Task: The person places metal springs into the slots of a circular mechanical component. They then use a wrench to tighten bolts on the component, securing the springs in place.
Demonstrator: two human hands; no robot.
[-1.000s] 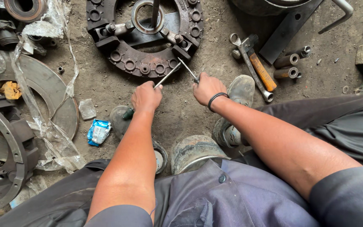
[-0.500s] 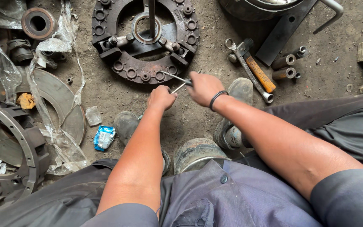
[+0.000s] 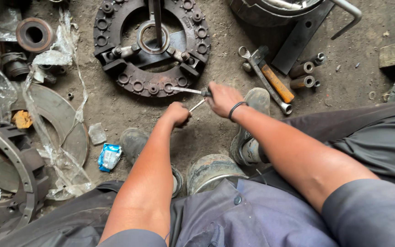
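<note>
A round rusty clutch pressure plate (image 3: 129, 77) lies on the dirt floor ahead of me, with a steel rod (image 3: 157, 18) standing in its centre ring. My left hand (image 3: 177, 114) is closed on a thin metal rod (image 3: 197, 105) that points up to the right. My right hand (image 3: 222, 98), with a black band on the wrist, grips a thin silvery blade-like tool (image 3: 186, 90) that reaches left to the plate's near rim. The two hands are close together, just in front of the plate.
Spanners and an orange-handled tool (image 3: 276, 83) lie right of the plate, beside two short steel tubes (image 3: 302, 75). Plastic wrap (image 3: 51, 110), a flywheel ring (image 3: 10, 164) and a blue packet (image 3: 109, 156) lie at left. A metal tin (image 3: 209, 169) stands between my shoes.
Both hands have drawn closer together and lowered toward the plate's near rim. The right hand's tool has swung from upright to nearly flat, pointing left.
</note>
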